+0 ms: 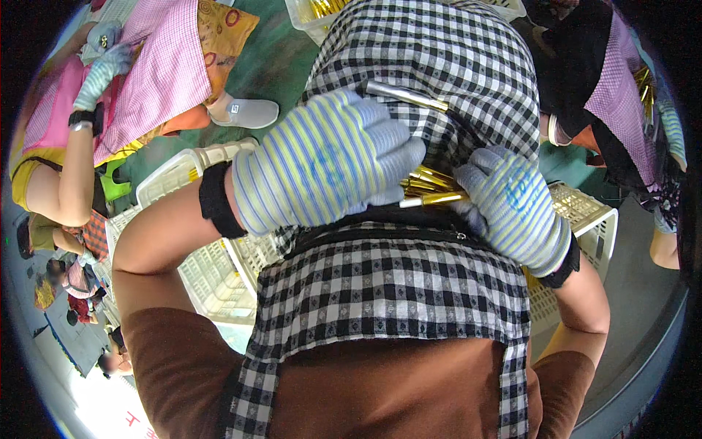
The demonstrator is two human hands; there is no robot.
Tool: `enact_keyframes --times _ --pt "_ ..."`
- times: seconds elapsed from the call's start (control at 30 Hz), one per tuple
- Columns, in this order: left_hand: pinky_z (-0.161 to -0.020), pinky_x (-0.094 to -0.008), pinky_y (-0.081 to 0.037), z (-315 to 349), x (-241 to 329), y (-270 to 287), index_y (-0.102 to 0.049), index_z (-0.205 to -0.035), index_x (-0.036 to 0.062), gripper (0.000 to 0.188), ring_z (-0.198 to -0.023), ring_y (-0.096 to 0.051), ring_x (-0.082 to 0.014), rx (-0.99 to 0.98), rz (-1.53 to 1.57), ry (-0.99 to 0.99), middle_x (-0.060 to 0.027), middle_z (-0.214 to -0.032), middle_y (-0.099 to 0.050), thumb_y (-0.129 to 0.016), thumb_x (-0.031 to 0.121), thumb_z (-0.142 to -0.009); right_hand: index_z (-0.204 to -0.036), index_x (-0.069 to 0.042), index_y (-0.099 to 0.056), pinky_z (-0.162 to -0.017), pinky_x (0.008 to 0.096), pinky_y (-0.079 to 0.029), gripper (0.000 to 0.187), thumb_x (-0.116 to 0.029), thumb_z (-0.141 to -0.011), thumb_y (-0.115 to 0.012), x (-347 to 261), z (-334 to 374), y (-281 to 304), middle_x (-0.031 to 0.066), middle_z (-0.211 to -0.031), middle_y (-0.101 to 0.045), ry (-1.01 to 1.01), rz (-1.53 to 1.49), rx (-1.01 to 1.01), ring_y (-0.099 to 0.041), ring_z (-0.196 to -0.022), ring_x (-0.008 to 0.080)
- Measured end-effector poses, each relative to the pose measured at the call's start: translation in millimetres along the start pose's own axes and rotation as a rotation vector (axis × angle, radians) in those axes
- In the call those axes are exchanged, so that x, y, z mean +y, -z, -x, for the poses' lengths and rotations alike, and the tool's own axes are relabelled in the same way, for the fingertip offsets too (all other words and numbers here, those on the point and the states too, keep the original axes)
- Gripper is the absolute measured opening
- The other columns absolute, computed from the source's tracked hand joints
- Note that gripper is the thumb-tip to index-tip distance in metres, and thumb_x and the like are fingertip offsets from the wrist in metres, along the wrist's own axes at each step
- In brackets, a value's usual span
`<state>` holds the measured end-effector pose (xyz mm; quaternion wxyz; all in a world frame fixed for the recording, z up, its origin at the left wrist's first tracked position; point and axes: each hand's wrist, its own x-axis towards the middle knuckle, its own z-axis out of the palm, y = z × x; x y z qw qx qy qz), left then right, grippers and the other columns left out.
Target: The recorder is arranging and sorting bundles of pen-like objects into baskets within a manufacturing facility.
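Observation:
My left hand (322, 162), in a striped knit glove, hovers over my lap with its fingers curled; what they hold, if anything, is hidden. Just beyond its fingertips a slim silver tube with a gold end (406, 95) lies across my checked apron. My right hand (515, 208), gloved the same way, is closed round the ends of several shiny gold tubes (437, 184) pointing toward my left hand. One of them has a white tip. Dark material (409, 215) lies beneath the tubes on my lap.
Cream plastic baskets stand at my left (219, 274) and right (596, 219). Another basket (311, 25) at the far side contains gold pieces. Co-workers sit close on both sides, one with a gloved hand (106, 69) at far left. Green floor (270, 62) shows between us.

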<state>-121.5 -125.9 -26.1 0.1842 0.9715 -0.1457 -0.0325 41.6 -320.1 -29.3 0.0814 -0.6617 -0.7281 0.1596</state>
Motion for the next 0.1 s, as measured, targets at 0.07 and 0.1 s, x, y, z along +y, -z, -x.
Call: enact_keyframes --times 0.07,0.1 --pt "-0.074 -0.0401 -0.048 5.4 10.5 6.1 -0.053 -0.107 0.0047 0.044 -0.083 -0.059 -0.0295 -0.118 -0.089 0.031 -0.0110 -0.090 -0.058 -0.066 0.022 -0.068 -0.096 -0.003 -0.060 -0.069 0.0392 -0.047 0.035 -0.029 -0.073 -0.064 -5.1 0.8 6.7 0.0183 -0.095 -0.060 0.035 -0.038 0.054 -0.060 -0.081 0.0318" --pt "-0.073 -0.0395 -0.048 9.8 14.9 11.9 -0.054 -0.107 0.0056 0.046 -0.081 -0.059 -0.0294 -0.228 -0.133 0.056 -0.0103 -0.087 -0.058 -0.067 0.022 -0.067 -0.098 -0.003 -0.060 -0.069 0.0404 -0.047 0.037 -0.030 -0.072 -0.065 -6.9 0.2 8.2 0.0176 -0.095 -0.060 0.049 -0.073 0.113 -0.059 -0.081 0.0326"
